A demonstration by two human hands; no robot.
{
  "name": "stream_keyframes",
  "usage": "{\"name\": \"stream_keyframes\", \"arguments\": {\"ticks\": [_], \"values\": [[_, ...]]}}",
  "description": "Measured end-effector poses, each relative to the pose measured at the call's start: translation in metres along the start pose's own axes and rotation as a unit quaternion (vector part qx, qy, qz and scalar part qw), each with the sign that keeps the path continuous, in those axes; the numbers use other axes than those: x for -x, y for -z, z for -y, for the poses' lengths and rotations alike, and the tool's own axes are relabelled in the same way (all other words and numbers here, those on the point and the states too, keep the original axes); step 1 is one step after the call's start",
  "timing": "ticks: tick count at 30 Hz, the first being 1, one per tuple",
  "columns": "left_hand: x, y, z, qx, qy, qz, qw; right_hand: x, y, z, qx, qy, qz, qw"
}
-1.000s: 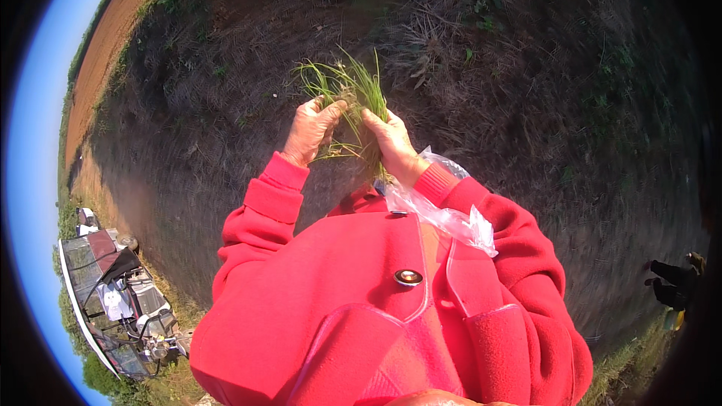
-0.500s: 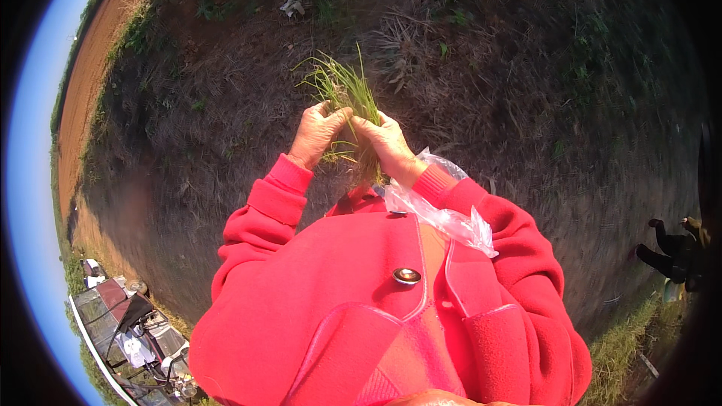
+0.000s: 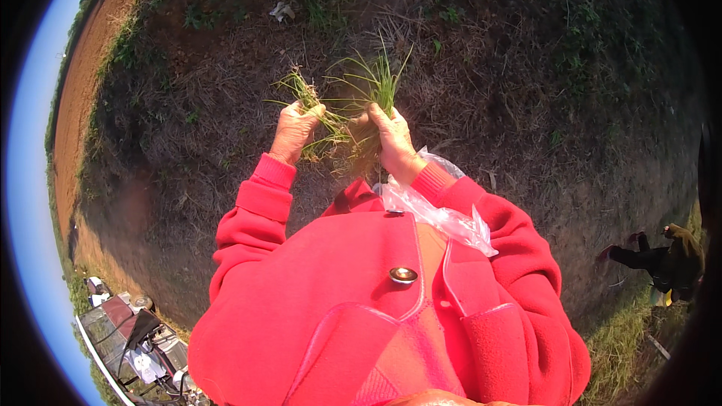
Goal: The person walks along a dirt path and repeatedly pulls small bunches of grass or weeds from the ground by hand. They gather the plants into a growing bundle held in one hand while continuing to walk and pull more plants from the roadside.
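Observation:
In my left hand (image 3: 294, 132) is a small, tangled bunch of grass (image 3: 304, 91) with yellowish, withered strands hanging below the fingers. My right hand (image 3: 394, 137) is closed around a larger bunch of green grass (image 3: 384, 87), its long blades pointing up and away from me. Pale roots or dry stems seem to hang under it, though they are blurred. The two bunches are apart, with a few loose strands crossing between them. By my right wrist a clear plastic bag (image 3: 440, 216) hangs against my red coat (image 3: 316, 278).
Dry straw and weeds cover the ground (image 3: 496, 90) ahead, with a white scrap (image 3: 282, 10) lying far off. A vehicle with an open frame (image 3: 124, 331) stands at the lower left. A person in dark clothes (image 3: 662, 259) is at the right edge. Ploughed soil (image 3: 83, 98) lies far left.
My hands were together on one grass bunch and have drawn apart. The left now holds a smaller bunch off to the left. The person at the right edge shows more fully.

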State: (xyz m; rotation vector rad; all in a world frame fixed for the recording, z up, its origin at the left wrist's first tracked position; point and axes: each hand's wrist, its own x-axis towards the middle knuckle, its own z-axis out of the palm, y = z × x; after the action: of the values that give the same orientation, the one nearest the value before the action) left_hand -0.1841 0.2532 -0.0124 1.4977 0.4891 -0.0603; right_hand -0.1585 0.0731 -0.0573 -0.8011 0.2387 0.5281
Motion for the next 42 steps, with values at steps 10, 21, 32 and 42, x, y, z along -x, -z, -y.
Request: {"name": "stream_keyframes", "arguments": {"ticks": [10, 21, 32, 42], "values": [[-0.044, 0.194, 0.073, -0.167, 0.038, -0.325, 0.93, -0.001, -0.003, 0.005, -0.041, -0.017, 0.022, 0.999], [-0.005, 0.094, 0.006, 0.173, -0.007, -0.056, 0.983, 0.008, -0.01, -0.008, 0.035, -0.003, 0.057, 0.998], [0.015, -0.02, 0.01, 0.196, 0.101, 0.107, 0.97, 0.023, 0.005, -0.005, 0.138, -0.003, 0.13, 0.982], [0.021, -0.039, -0.019, 0.093, 0.084, 0.157, 0.98, 0.042, 0.008, 0.006, 0.161, -0.041, 0.241, 0.956]]}}
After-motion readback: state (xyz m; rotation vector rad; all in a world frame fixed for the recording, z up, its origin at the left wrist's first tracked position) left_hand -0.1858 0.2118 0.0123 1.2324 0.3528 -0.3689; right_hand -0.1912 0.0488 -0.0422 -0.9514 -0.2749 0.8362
